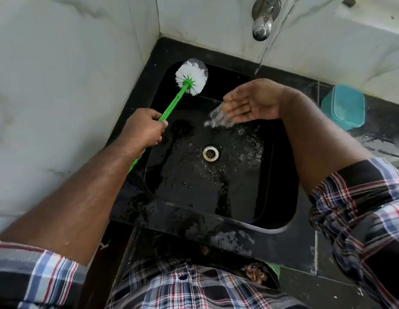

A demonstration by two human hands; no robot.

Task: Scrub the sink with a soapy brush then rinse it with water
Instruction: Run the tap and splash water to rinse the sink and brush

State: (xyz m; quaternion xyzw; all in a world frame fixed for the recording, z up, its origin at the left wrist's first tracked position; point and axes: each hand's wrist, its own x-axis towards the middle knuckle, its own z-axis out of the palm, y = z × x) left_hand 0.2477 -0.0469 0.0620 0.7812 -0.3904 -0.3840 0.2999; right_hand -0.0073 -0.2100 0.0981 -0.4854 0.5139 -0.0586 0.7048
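Pale marble walls corner my black sink point(290, 197). My left hand point(142, 128) clamps the brush point(191, 76) mid-handle at the far-left corner: light, stiff, probably slippery. My right hand point(254, 103), fingers straight, deflects tap water.

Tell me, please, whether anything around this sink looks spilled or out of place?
Yes: water splashes off the cupped right hand, and the black counter by the teal container is wet. Otherwise nothing looks damaged.

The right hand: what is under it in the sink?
Under the cupped right hand, water spills onto the wet black sink floor. The floor directly beneath the palm is covered.
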